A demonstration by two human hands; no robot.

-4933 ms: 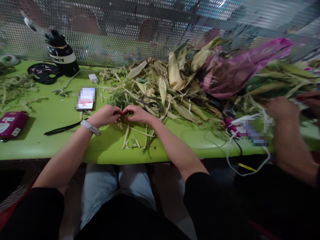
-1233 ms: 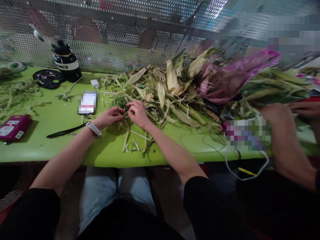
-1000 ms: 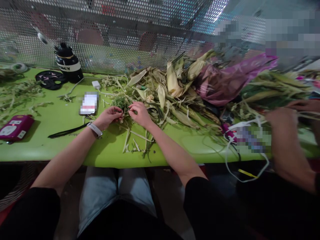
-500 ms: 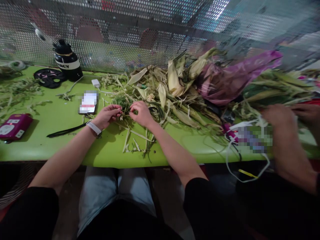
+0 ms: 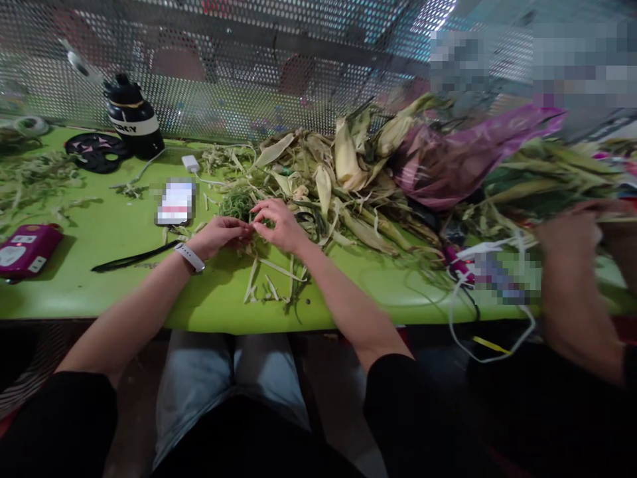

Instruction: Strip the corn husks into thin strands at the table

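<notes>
My left hand, with a white band at its wrist, is closed in a pinch. Its fingertips meet those of my right hand, whose thumb and fingers are also bent together. Whatever is between the fingertips is too small and shaded to make out. Just behind them lies a tangled green bundle of thin strands. To the right, dry corn husks form a large heap that reaches close to my right hand. Pale torn strips lie on the green tabletop in front of my hands.
Left of my hands are a phone, a black strap, a magenta box and a black bottle. Behind the table stands a perforated metal screen. At right are a purple bag, white cables and another person's hand.
My left hand has moved slightly right, so its fingertips now meet those of my right hand. The other person's hands at the right have shifted a little.
</notes>
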